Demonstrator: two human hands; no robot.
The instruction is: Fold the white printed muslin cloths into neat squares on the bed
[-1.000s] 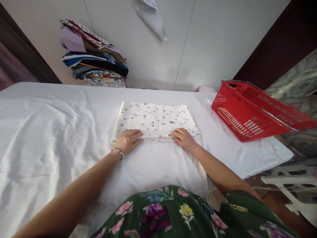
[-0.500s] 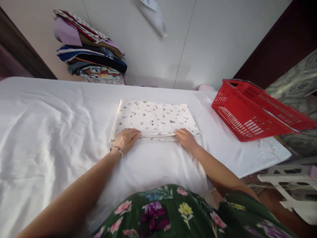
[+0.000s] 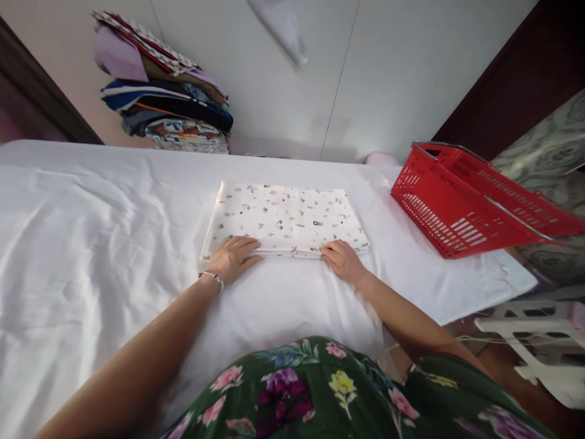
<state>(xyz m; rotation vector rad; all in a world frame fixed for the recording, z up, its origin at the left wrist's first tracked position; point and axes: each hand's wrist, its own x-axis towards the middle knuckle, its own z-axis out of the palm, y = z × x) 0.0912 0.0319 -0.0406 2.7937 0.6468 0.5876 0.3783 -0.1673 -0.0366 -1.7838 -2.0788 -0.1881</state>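
A white cloth [image 3: 287, 216] with small printed figures lies folded into a flat rectangle on the white-covered table. At its near left corner rests my left hand [image 3: 233, 257], fingers flat on top and thumb stretched apart along the near edge. My right hand [image 3: 340, 259] pinches the near edge of the cloth towards its right end, fingers on top. Between the hands the stacked layers of the fold show as thin lines. A bracelet [image 3: 212, 280] circles my left wrist.
A red plastic basket [image 3: 457, 210] with metal handles stands tilted at the table's right. Behind the far edge, a pile of folded fabrics [image 3: 169, 100] rises by the wall. Wrinkles run through the white table cover [image 3: 91, 244] at left. A white plastic stool [image 3: 539, 341] sits low at right.
My left thumb has come away from the cloth's edge and the left fingers now lie flat. The near edge sits lower and flatter. My right hand stays at the edge.
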